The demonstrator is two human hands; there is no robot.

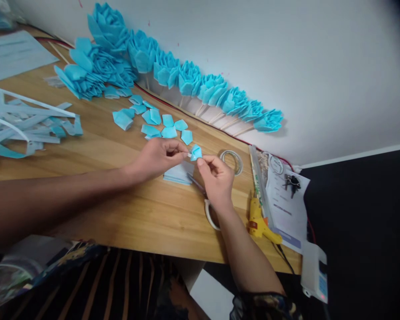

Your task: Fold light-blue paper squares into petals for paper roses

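Observation:
A small folded blue petal is held up between my two hands above the wooden table. My left hand pinches a thin pale stick that meets the petal's left side. With thumb and forefinger, my right hand grips the petal's lower right edge. Just beyond them several loose blue petals lie scattered. Under my hands is a stack of pale blue sheets. Scissors lie beneath my right hand and wrist, which partly cover them.
A row of blue fabric flowers on sticks leans against the wall; more are heaped at left. Cut strips lie at far left. A tape roll, yellow glue gun, papers and keys are at right.

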